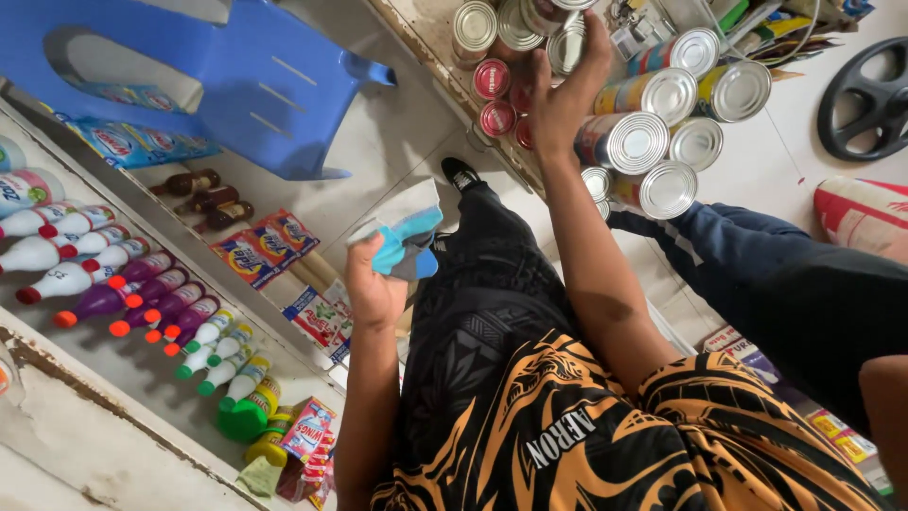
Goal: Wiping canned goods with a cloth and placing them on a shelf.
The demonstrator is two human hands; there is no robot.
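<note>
My left hand (376,284) is closed around a crumpled blue and grey cloth (407,237), held up in front of my black shorts. My right hand (566,83) reaches forward to a stack of tin cans lying on their sides. Its fingers rest on a silver can end (566,47), between small red-topped cans (493,98) and larger silver-lidded cans (636,142). Whether the fingers grip that can is unclear.
A shelf on the left holds rows of white and purple bottles (104,274), green-capped bottles (222,355) and soap packets (265,248). A blue plastic chair (236,76) stands behind it. Another person's leg in dark trousers (757,274) is at the right, below a black steering wheel (865,99).
</note>
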